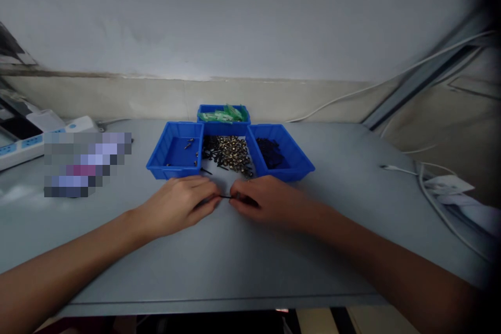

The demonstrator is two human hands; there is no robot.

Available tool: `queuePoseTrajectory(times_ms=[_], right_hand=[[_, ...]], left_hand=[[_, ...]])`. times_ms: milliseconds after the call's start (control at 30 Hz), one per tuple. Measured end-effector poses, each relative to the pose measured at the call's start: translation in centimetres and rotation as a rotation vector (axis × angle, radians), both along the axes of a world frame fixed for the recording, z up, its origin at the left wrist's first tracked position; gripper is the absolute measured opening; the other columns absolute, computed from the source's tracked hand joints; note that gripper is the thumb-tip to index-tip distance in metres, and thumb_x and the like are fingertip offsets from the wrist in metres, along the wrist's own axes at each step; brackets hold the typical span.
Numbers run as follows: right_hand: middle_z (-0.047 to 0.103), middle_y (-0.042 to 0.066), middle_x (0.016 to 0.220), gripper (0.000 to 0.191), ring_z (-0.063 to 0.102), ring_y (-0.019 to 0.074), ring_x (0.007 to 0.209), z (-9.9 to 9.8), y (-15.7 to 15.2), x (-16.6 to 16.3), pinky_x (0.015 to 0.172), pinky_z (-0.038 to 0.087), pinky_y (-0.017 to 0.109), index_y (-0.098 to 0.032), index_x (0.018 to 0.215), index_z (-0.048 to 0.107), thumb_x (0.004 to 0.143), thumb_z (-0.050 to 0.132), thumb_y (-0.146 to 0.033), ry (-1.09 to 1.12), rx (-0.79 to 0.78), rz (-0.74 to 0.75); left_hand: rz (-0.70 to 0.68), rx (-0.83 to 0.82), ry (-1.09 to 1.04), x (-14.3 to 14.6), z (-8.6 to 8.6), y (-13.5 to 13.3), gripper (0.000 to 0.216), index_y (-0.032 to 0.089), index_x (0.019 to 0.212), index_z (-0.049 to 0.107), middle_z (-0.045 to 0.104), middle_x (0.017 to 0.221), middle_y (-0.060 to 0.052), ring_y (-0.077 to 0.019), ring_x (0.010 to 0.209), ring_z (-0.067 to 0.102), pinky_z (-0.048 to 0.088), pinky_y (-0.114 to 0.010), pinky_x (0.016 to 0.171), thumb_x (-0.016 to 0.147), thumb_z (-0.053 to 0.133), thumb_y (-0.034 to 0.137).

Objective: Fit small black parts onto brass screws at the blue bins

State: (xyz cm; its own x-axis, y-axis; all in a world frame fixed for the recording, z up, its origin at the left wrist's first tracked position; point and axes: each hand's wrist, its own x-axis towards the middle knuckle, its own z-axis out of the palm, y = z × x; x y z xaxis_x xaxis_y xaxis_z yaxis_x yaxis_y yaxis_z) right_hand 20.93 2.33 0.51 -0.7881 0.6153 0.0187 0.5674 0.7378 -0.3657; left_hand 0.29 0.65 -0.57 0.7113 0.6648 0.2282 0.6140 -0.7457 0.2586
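My left hand (188, 201) and my right hand (270, 198) meet low over the table in front of the bins. Both are closed, fingertips pinching opposite ends of a thin black screw (225, 197); its ends are hidden by the fingers. Just beyond lies a loose pile of brass-coloured screws (234, 152) mixed with black screws (210, 148). A blue bin (176, 172) on the left holds several brass-coloured screws. The right blue bin (289, 173) contains a heap of dark pieces (269, 152), apparently black screws.
Behind the pile stands a third blue bin (223, 128) with green plastic bags (229, 114) in it. A white power strip (35, 141) and a blurred-out object (88, 164) are at the left. White cables (430, 203) lie along the right side of the grey table (219, 266).
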Motion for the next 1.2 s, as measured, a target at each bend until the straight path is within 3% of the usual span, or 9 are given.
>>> queuePoseTrajectory(times_ms=[300,500,633,733,867,1033,1200], right_hand=[[0.055,0.000,0.062,0.013,0.048,0.0101,0.055,-0.7,-0.6,-0.5,0.052,0.033,0.022,-0.017,0.067,0.051,0.078,0.044,-0.020,-0.024,0.091,0.107],[0.060,0.002,0.069,0.013,0.052,0.0116,0.060,0.0,-0.5,-0.1,0.054,0.033,0.022,-0.016,0.076,0.054,0.081,0.044,-0.022,-0.053,0.100,0.014],[0.061,0.002,0.071,0.014,0.053,0.0122,0.060,0.4,-0.4,0.1,0.054,0.033,0.023,-0.016,0.079,0.055,0.080,0.042,-0.022,-0.040,0.136,-0.064],[0.060,0.001,0.066,0.017,0.052,0.0117,0.056,0.5,-0.5,-0.1,0.052,0.032,0.023,-0.016,0.076,0.055,0.082,0.041,-0.024,-0.052,0.135,-0.072],[0.059,0.000,0.068,0.020,0.054,0.0129,0.059,0.2,-0.4,-0.1,0.051,0.034,0.023,-0.017,0.089,0.052,0.082,0.045,-0.034,-0.002,0.126,-0.104],[0.060,0.004,0.083,0.014,0.055,0.0152,0.074,-0.2,-0.1,0.0,0.065,0.040,0.026,-0.017,0.092,0.053,0.083,0.043,-0.021,0.019,0.178,-0.037],[0.060,0.004,0.082,0.013,0.055,0.0146,0.076,0.0,-0.1,-0.1,0.068,0.042,0.026,-0.016,0.089,0.054,0.083,0.045,-0.024,0.108,0.166,-0.002]], left_hand=[[-0.219,0.122,-0.039,0.3,0.1,-0.8,0.021,0.016,0.091,0.057,0.057,0.076,-0.003,-0.0126,0.070,0.052,0.042,-0.024,0.064,0.089,0.037,0.022],[-0.056,0.111,-0.052,0.0,-0.1,-0.3,0.023,0.015,0.080,0.057,0.053,0.070,-0.002,-0.0125,0.067,0.052,0.042,-0.024,0.061,0.089,0.038,0.026],[0.020,0.062,-0.022,0.0,-0.2,-0.1,0.020,0.015,0.084,0.056,0.055,0.073,-0.002,-0.0137,0.071,0.054,0.043,-0.025,0.063,0.088,0.039,0.026],[0.028,0.033,0.004,0.1,-0.3,-0.1,0.020,0.015,0.084,0.054,0.056,0.075,-0.002,-0.0137,0.072,0.054,0.043,-0.025,0.064,0.089,0.038,0.026],[0.031,0.005,0.040,0.2,-0.1,-0.2,0.022,0.016,0.079,0.052,0.056,0.074,-0.002,-0.0134,0.070,0.054,0.041,-0.024,0.063,0.089,0.035,0.025],[0.047,-0.023,0.046,0.3,0.0,-0.1,0.022,0.016,0.083,0.052,0.057,0.076,-0.002,-0.0139,0.071,0.055,0.041,-0.025,0.064,0.090,0.033,0.025],[0.043,-0.055,0.042,0.3,0.0,-0.2,0.021,0.015,0.083,0.052,0.056,0.076,-0.002,-0.0143,0.071,0.055,0.042,-0.026,0.064,0.089,0.034,0.024]])
